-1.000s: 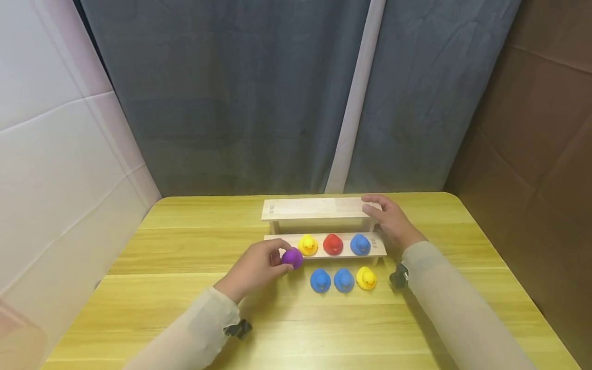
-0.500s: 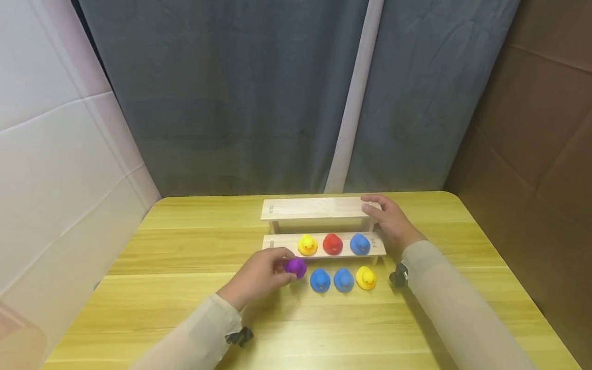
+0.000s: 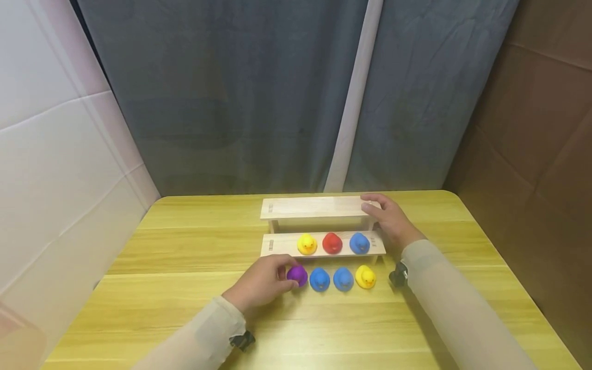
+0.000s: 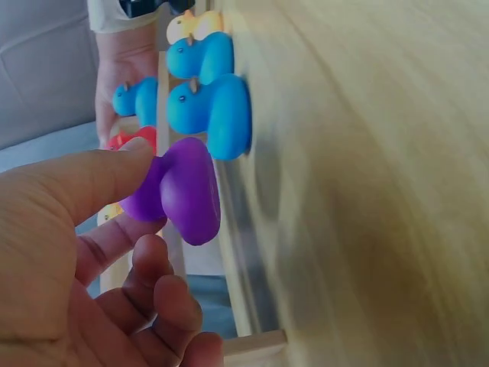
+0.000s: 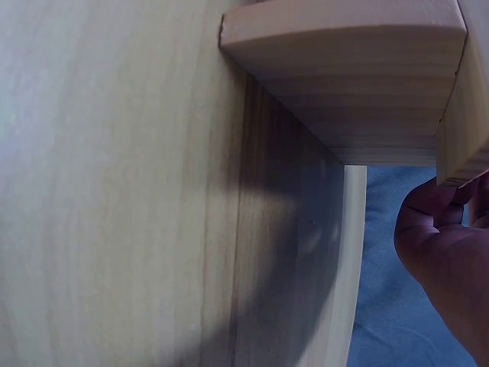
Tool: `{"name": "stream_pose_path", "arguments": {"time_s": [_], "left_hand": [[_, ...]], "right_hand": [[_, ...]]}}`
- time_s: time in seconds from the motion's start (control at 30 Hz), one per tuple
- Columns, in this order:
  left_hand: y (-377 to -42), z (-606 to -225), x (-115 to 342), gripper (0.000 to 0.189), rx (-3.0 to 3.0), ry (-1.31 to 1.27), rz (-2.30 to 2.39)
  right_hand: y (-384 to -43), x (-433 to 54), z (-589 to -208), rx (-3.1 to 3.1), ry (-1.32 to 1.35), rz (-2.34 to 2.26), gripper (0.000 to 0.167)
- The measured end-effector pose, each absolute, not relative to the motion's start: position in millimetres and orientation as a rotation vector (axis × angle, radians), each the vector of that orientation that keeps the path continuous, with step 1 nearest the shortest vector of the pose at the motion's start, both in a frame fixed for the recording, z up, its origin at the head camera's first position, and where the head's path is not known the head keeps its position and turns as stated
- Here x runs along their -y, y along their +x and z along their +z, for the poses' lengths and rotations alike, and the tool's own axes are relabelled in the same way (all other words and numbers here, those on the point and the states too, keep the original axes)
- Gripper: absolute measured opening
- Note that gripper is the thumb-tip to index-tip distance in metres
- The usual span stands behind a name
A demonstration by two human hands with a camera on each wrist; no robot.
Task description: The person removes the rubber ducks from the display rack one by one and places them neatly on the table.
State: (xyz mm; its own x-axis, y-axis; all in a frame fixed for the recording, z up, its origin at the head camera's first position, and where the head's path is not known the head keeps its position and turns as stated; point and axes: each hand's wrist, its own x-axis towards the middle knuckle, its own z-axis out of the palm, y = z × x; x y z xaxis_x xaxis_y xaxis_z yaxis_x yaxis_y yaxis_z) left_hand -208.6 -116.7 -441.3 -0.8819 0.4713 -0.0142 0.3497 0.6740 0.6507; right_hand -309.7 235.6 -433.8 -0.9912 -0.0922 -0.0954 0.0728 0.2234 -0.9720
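My left hand (image 3: 263, 280) pinches a purple rubber duck (image 3: 297, 276) between thumb and fingers, at the left end of a row on the table. In the left wrist view the purple duck (image 4: 187, 191) is close to the tabletop; contact is unclear. Beside it stand two blue ducks (image 3: 320, 280) and a yellow duck (image 3: 366, 277). My right hand (image 3: 390, 221) grips the right end of the upper wooden shelf (image 3: 314, 207). The right wrist view shows its fingers (image 5: 428, 214) curled at the board's edge. On the lower shelf (image 3: 282, 245) sit a yellow, a red (image 3: 332, 243) and a blue duck.
The light wooden table (image 3: 185, 288) ends at a grey curtain (image 3: 231, 103) behind the shelves. A white cloth (image 3: 60, 144) hangs on the left and a brown one (image 3: 532, 144) on the right. Both shelves stand on short legs.
My left hand has carried the purple duck from in front of the lower shelf's left end down and toward me, beside the blue ducks. The right hand has stayed on the shelf.
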Motion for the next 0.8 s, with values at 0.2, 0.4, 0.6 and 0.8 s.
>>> {"name": "stream_pose_path", "arguments": {"time_s": [0.2,0.4,0.6,0.8], "left_hand": [[-209,-447,117,0.022,-2.708,0.669,0.964],[-209,-449,116,0.022,-2.710,0.675,0.952],[-208,-452,115,0.023,-2.719,0.666,0.948],[-209,-454,115,0.024,-2.719,0.665,0.947]], "right_hand": [[-310,-235,-434,-2.338,-0.024,-1.900,0.049],[-309,-235,-434,-2.344,-0.059,-1.907,0.050],[-309,-236,-432,-2.366,-0.068,-1.891,0.049],[-310,-236,-432,-2.367,-0.065,-1.891,0.049]]}}
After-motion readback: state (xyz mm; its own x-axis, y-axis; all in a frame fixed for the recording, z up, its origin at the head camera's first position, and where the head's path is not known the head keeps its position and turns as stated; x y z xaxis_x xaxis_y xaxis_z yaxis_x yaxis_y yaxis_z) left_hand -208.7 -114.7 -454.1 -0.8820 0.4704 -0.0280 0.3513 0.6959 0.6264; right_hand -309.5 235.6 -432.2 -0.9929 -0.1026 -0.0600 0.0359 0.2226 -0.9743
